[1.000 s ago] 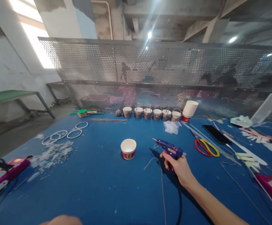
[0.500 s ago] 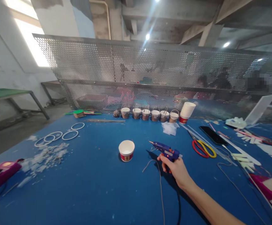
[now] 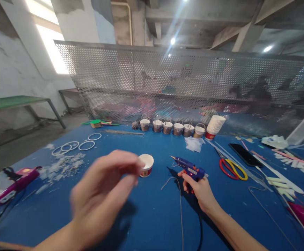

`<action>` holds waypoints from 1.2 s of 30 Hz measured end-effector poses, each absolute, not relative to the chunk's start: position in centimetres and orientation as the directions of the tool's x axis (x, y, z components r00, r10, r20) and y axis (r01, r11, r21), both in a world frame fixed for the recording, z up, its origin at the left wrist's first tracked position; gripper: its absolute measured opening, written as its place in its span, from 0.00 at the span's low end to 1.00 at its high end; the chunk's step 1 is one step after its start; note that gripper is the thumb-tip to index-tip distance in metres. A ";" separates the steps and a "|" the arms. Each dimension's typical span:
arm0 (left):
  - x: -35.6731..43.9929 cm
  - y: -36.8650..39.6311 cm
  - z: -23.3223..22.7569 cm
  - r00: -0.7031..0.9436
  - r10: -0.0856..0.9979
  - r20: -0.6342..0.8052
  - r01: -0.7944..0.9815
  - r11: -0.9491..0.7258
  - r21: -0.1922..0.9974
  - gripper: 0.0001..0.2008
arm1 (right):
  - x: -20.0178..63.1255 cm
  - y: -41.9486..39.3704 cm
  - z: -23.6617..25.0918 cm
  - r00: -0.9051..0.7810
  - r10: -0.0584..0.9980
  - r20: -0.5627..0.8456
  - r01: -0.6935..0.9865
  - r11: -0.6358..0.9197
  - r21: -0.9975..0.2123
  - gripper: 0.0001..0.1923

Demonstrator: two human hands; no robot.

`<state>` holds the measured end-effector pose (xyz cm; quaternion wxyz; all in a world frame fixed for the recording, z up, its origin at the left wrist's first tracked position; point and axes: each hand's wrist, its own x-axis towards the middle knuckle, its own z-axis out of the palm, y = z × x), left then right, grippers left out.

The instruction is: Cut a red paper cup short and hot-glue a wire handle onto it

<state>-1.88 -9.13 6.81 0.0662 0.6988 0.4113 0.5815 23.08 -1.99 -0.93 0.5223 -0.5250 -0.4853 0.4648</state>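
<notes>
My right hand (image 3: 200, 190) grips the handle of a blue glue gun (image 3: 190, 169), which stands on the blue table (image 3: 152, 223) with its nozzle pointing left. My left hand (image 3: 103, 195) hangs blurred in the air over the table, fingers loosely curled, holding nothing that I can make out. Its fingertips are close to a white paper cup with a red band (image 3: 146, 164), which sits upright just left of the glue gun. A thin grey cord (image 3: 179, 198) trails across the table below the gun.
A row of small filled cups (image 3: 171, 127) and a stack of white cups (image 3: 214, 126) line the back by the perforated metal screen. Red-and-yellow scissors (image 3: 232, 169) and a black phone (image 3: 246, 155) lie right. White rings (image 3: 74, 145), scraps and a pink glue gun (image 3: 10, 183) lie left.
My left hand has come up from below the frame and reached toward the paper cup. My right hand stays on the glue gun.
</notes>
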 end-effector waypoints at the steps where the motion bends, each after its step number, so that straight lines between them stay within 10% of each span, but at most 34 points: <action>1: -1.1 -7.3 7.2 0.051 0.714 0.698 0.534 -0.611 0.585 0.09 | 23.1 -2.0 -0.8 0.101 0.995 0.020 0.026 0.018 -0.999 0.19; 10: 0.8 0.1 0.8 0.269 0.839 0.473 0.876 -0.417 0.243 0.05 | 23.1 -2.2 -0.9 0.066 0.997 0.026 0.098 0.019 -0.995 0.21; 21: 1.1 -1.2 1.7 0.103 0.953 0.284 0.371 -0.302 0.878 0.08 | 22.7 -4.6 -1.3 -0.072 0.974 0.213 0.202 0.224 -0.953 0.16; 36: 1.3 -1.8 1.4 0.178 0.954 0.242 0.318 -0.288 0.903 0.11 | 22.3 -5.6 -1.4 -0.180 0.920 0.348 0.318 0.389 -0.865 0.13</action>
